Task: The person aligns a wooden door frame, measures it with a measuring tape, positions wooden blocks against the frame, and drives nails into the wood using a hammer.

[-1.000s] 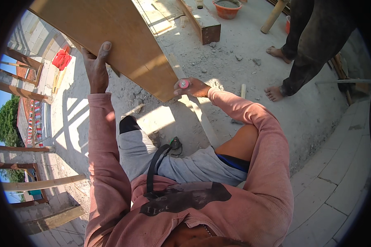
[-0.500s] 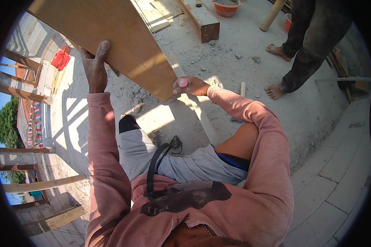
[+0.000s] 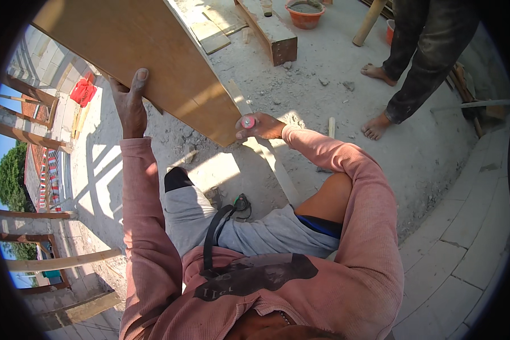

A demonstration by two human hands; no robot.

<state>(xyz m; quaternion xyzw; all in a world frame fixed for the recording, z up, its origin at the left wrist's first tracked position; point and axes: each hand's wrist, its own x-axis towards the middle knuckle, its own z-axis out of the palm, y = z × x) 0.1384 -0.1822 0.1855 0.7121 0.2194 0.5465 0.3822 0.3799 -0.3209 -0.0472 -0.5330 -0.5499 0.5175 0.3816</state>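
Note:
My left hand (image 3: 131, 102) grips the long edge of a brown wooden board (image 3: 158, 62), thumb on its face. Near the board's lower corner, my right hand (image 3: 262, 127) is closed on a small pink round object (image 3: 247, 122) with a silver centre; whether it also grips the board is unclear. A pale narrow strip (image 3: 275, 168) lies behind that hand and runs down beside my bent right knee. Below, on the dusty floor, is a small black and green item (image 3: 241, 203), too small to make out, by a black strap.
Another person's bare feet (image 3: 375, 127) and dark trousers are at the right. Behind are a wooden beam box (image 3: 283, 48), an orange tub (image 3: 305, 20) of grey material, an upright pole (image 3: 368, 22) and rubble. Block walls border the right; timber-framed openings and a red cloth (image 3: 84, 90) are left.
The board and both hands sit slightly lower in the picture, and the background has shifted a little with the view. Both hands keep their grips.

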